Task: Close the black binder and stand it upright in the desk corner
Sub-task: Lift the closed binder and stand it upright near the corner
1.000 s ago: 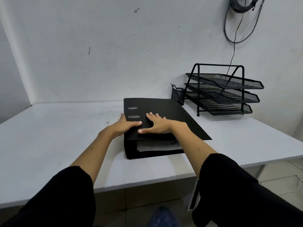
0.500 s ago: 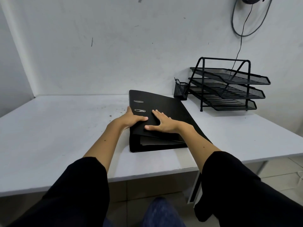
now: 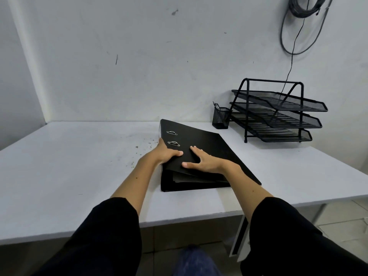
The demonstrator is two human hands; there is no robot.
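The black binder (image 3: 201, 142) lies flat in the middle of the white desk (image 3: 69, 166), its top cover folded down with a thin gap above the pages at the near edge. My left hand (image 3: 166, 153) grips the spine side, thumb on top near the two metal slots. My right hand (image 3: 203, 161) rests flat on the cover with fingers spread. The desk corner (image 3: 46, 122) where the two walls meet is at the far left.
A black mesh pen cup (image 3: 220, 118) and a three-tier black mesh tray rack (image 3: 278, 114) stand at the back right against the wall. Cables (image 3: 294, 26) hang on the wall above them. Dark specks dot the desk left of the binder.
The cover has come down closer to the pages, so the gap at the near edge is smaller. Both hands stay on the binder, shifted slightly with the view.
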